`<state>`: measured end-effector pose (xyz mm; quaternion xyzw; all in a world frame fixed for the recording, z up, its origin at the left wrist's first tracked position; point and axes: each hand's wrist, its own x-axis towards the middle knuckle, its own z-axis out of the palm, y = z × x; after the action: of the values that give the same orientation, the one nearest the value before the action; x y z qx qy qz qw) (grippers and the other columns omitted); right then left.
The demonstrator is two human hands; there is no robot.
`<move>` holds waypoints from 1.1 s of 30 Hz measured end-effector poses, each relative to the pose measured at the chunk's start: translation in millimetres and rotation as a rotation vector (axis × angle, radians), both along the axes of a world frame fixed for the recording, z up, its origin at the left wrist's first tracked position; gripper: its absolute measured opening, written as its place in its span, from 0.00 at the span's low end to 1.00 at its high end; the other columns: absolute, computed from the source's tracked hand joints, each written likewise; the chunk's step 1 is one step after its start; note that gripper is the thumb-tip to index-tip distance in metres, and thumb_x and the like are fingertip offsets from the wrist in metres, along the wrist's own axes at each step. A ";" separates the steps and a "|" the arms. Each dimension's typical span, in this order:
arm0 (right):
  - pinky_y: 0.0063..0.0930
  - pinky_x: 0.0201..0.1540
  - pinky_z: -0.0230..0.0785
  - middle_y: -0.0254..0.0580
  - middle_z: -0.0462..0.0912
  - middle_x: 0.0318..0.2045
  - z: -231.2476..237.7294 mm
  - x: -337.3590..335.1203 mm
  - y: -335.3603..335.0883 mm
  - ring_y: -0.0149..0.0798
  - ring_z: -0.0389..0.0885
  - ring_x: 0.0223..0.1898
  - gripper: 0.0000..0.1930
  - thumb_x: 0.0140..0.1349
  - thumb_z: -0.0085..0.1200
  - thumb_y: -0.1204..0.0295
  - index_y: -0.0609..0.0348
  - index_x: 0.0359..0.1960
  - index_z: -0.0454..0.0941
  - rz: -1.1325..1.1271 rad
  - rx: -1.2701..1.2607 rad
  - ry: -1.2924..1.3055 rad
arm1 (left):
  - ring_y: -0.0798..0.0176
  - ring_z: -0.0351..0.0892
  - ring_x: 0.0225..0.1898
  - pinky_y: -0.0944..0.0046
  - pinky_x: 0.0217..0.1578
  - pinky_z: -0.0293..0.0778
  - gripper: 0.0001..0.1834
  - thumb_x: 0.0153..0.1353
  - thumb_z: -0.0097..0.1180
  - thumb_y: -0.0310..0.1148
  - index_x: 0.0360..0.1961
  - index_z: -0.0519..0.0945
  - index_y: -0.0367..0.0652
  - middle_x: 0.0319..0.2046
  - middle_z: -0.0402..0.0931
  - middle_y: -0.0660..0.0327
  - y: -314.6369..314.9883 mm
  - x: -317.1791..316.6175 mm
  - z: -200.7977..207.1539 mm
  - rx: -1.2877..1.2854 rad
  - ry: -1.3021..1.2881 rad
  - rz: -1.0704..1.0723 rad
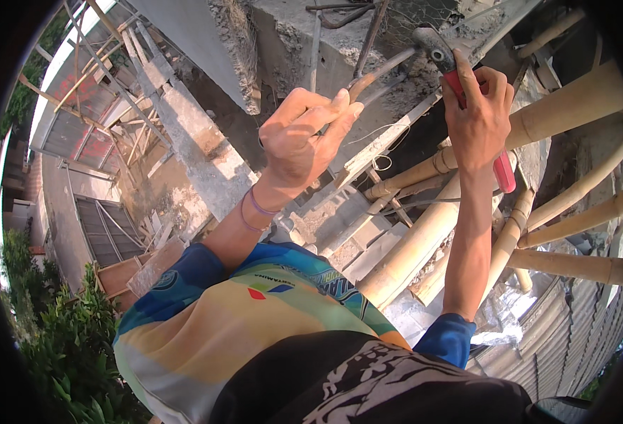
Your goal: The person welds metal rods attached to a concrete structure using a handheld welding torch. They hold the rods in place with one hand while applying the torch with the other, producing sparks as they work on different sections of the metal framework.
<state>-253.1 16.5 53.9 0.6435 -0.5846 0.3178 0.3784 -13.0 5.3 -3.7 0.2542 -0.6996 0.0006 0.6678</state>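
Left hand — fingers pinching what seems a thin rod; right hand — fingers curled round red-handled pincers.

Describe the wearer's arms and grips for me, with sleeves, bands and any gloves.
The left grip and right grip are ungloved hands. Thin purplish banding circles the left wrist; none shows on the right. The left sleeve is short, blue with lighter patterning; the right sleeve shows blue too. Both forearms are bare below the sleeves.

Metal tool head, glossy plastic-looking handle, rough concrete, smooth bamboo poles
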 end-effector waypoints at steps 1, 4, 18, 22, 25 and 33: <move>0.32 0.42 0.76 0.29 0.75 0.40 1.1 0.0 -0.5 0.36 0.76 0.41 0.27 0.53 0.72 0.67 0.32 0.56 0.83 -0.005 0.002 0.003 | 0.65 0.79 0.23 0.67 0.22 0.71 0.13 0.48 0.77 0.24 0.35 0.86 0.42 0.26 0.82 0.58 0.9 -0.1 0.9 0.014 -0.001 0.004; 0.32 0.41 0.77 0.29 0.75 0.40 3.5 -0.4 -2.1 0.36 0.76 0.42 0.27 0.53 0.72 0.66 0.31 0.56 0.82 -0.013 -0.009 0.011 | 0.65 0.79 0.23 0.67 0.22 0.71 0.13 0.48 0.77 0.25 0.35 0.87 0.41 0.25 0.82 0.59 2.3 -0.5 3.2 0.049 0.001 0.009; 0.32 0.42 0.77 0.30 0.75 0.41 4.2 -1.6 0.0 0.36 0.77 0.41 0.27 0.53 0.72 0.68 0.34 0.57 0.82 -0.018 0.047 0.055 | 0.64 0.80 0.23 0.67 0.22 0.73 0.18 0.49 0.77 0.24 0.40 0.82 0.43 0.27 0.82 0.58 -1.3 1.2 0.5 -0.029 -0.004 -0.028; 0.31 0.38 0.78 0.27 0.75 0.39 5.0 -4.2 -4.7 0.36 0.77 0.39 0.26 0.49 0.73 0.67 0.32 0.53 0.83 0.022 -0.077 0.054 | 0.64 0.80 0.23 0.67 0.21 0.73 0.17 0.49 0.77 0.24 0.39 0.82 0.43 0.27 0.82 0.57 -0.3 0.9 0.4 -0.026 -0.003 -0.018; 0.30 0.38 0.77 0.28 0.75 0.39 4.9 -3.7 -3.1 0.36 0.76 0.38 0.27 0.49 0.73 0.68 0.33 0.54 0.84 0.036 -0.069 0.052 | 0.64 0.80 0.23 0.67 0.22 0.74 0.15 0.49 0.77 0.23 0.36 0.83 0.42 0.27 0.83 0.56 1.7 1.6 0.0 0.007 -0.015 0.005; 0.31 0.38 0.76 0.41 0.75 0.40 10.6 -6.0 43.4 0.36 0.76 0.37 0.31 0.45 0.78 0.74 0.46 0.56 0.85 0.166 -0.240 -0.270 | 0.64 0.81 0.26 0.68 0.27 0.75 0.12 0.47 0.78 0.23 0.32 0.86 0.40 0.27 0.85 0.56 3.8 -1.7 0.2 0.036 0.058 -0.019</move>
<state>-259.1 59.9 64.5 0.5913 -0.5329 0.4987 0.3430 -14.6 9.1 -3.5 0.2597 -0.6822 -0.0259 0.6830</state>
